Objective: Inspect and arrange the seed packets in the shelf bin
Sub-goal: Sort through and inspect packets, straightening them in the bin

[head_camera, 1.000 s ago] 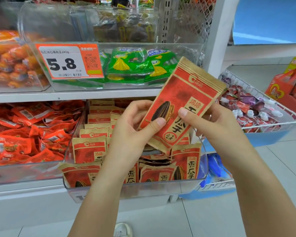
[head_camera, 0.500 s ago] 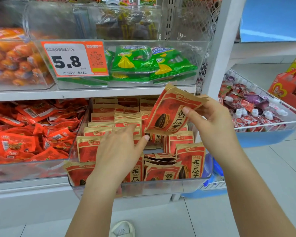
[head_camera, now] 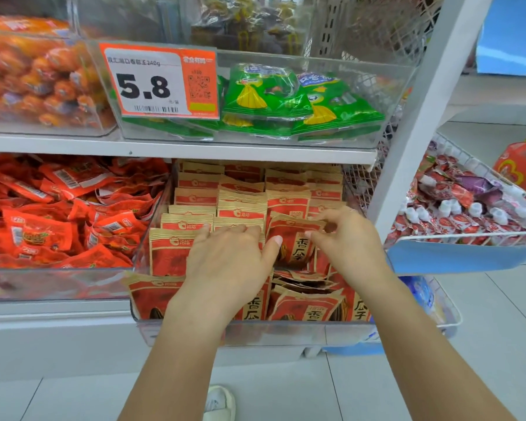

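I have both hands down in the clear shelf bin (head_camera: 286, 328) on the lower shelf. My right hand (head_camera: 345, 238) pinches the top edge of one seed packet (head_camera: 295, 243), which stands upright in the right-hand part of the bin, just behind the front packets. My left hand (head_camera: 230, 259) lies flat with fingers straight, pressing on the rows of packets (head_camera: 240, 205) in the middle — holding nothing, thumb touching the face of the packet I am setting.

By my reckoning this packet is as good as placed. The back rows stand fairly neat, in overlapping tiers. What is left, I judge, sits at the front right — there the front packets (head_camera: 310, 305) lean and lie crumpled over one another and want straightening. Whether every packet has been looked over I cannot tell from here.
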`<state>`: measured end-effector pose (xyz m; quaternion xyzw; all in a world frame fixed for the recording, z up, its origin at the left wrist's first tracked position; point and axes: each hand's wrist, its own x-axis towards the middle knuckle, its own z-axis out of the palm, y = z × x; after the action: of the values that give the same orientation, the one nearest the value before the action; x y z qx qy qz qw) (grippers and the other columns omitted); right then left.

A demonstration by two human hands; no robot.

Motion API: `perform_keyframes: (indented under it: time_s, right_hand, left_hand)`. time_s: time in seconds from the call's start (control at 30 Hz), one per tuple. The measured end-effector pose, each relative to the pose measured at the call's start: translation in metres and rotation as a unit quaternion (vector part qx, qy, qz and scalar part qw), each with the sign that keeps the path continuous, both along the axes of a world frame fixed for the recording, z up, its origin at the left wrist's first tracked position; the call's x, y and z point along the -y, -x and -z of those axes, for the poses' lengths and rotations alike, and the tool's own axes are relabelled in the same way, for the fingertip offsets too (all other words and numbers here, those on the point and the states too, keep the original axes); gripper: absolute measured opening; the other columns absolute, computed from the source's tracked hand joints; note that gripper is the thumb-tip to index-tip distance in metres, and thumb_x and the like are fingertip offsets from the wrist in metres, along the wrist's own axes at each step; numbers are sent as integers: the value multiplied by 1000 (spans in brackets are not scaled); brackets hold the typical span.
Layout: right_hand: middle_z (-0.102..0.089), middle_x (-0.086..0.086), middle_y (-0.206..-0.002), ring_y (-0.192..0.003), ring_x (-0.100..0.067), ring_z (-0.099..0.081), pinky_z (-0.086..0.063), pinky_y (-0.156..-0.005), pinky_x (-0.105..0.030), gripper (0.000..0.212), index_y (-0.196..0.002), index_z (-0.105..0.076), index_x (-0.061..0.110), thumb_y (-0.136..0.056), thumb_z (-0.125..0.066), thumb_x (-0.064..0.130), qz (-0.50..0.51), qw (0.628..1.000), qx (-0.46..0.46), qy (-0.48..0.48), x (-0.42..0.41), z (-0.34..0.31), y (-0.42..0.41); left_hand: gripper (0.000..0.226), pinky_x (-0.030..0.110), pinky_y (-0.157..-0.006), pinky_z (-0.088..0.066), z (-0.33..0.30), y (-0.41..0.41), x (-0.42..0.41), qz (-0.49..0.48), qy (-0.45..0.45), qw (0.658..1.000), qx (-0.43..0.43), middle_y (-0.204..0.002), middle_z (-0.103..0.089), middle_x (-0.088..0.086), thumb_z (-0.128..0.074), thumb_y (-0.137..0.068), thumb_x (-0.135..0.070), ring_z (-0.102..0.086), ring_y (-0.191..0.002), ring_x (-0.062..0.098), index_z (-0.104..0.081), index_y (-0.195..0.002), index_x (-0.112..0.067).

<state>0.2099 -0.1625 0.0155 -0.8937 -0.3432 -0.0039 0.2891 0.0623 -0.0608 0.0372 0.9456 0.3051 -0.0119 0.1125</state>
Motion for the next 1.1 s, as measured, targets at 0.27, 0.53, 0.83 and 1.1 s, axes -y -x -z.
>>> perform_keyframes:
  time_s: [0.27,0.53,0.83,1.1]
  right_hand:
    - [-67,11,-117,-117,-14,-59,-43,-100,-31,41,-137,-54,31,-96,-58,30,-16,993,-115,-23,1,-15,6]
    - [-63,18,-118,-115,-4,-56,-44,-102,-29,33,-112,-69,34,-81,-78,27,-120,975,-164,85,29,-49,14]
    - [-66,9,-122,-108,-13,-59,-44,-91,-27,25,-113,-72,32,-95,-57,25,-133,971,-50,193,19,-47,28]
    - [-66,7,-120,-111,-14,-59,-48,-96,-34,25,-115,-69,30,-95,-57,40,-117,969,-104,190,10,-33,22]
  left_hand:
    - [61,43,-121,-9,1,-1,0,-3,-4,1000,4,-151,-44,-5,-15,-100,-59,-35,-142,16,-40,-147,-28]
    - [60,43,-121,-13,1,1,0,-6,-5,1000,17,-145,-51,-3,-18,-100,-59,-42,-137,17,-44,-144,-27]
    - [59,44,-120,-14,1,-1,1,-9,-9,1000,27,-140,-57,-1,-19,-101,-58,-47,-132,18,-47,-141,-26]
    - [59,44,-120,-14,2,-2,0,-9,-17,1000,25,-141,-56,-1,-19,-101,-57,-47,-133,18,-46,-142,-26]
